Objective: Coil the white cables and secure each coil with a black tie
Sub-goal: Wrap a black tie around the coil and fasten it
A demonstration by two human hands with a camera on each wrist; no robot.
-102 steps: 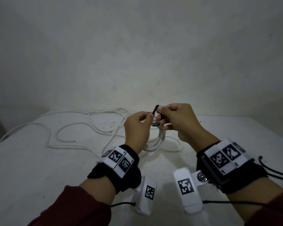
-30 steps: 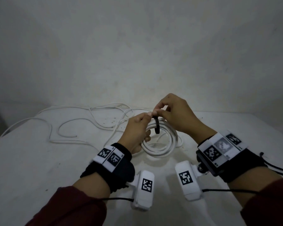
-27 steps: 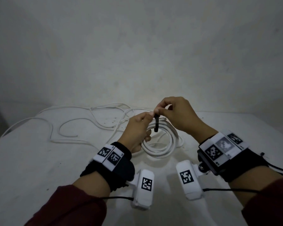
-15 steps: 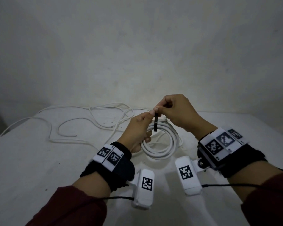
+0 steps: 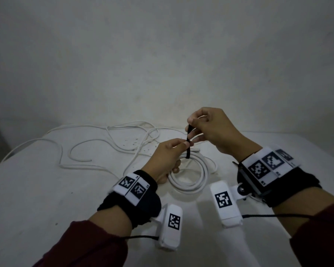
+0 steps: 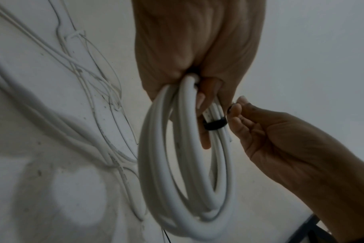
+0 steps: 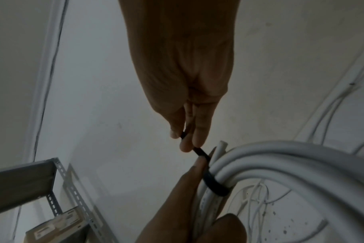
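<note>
A coil of white cable [image 5: 193,176] hangs from my left hand [image 5: 168,158], which grips its top strands; the same white coil [image 6: 185,164] fills the left wrist view. A black tie [image 5: 188,143] loops round the bundled strands [image 6: 215,122] [image 7: 214,184]. My right hand [image 5: 210,130] pinches the tie's free end between thumb and fingers and holds it up, just above the left hand. The tie's tail [image 7: 199,151] runs taut from the loop to the right fingertips [image 7: 187,144]. The coil's lower part rests near the white table [image 5: 46,189].
More loose white cable [image 5: 104,143] sprawls in loops across the table's far left and middle. A black tie [image 5: 234,163] lies by the right wrist. A grey metal shelf frame [image 7: 58,180] stands beyond the table's edge. A plain wall rises behind.
My right hand has risen, drawing the black tie's tail upward and straighter. The left hand keeps its grip on the coil, almost unmoved.
</note>
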